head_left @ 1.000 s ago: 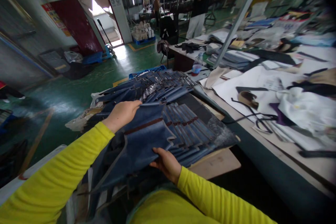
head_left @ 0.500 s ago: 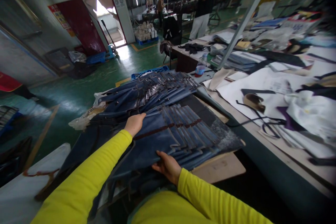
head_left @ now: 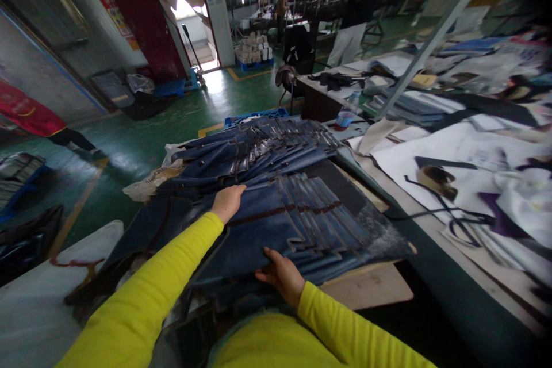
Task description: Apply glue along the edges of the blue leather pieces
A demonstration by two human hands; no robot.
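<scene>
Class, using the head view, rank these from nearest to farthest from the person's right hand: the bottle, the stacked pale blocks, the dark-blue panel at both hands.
1. Dark-blue panel: right at the right hand.
2. Bottle: beyond the panel, toward the right.
3. Pale blocks: far back, left of the bottle, on a blue pallet.

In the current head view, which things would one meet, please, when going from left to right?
Red-clad person, dark red door, left hand, right hand, bottle, brown roll, purple piece.
</scene>
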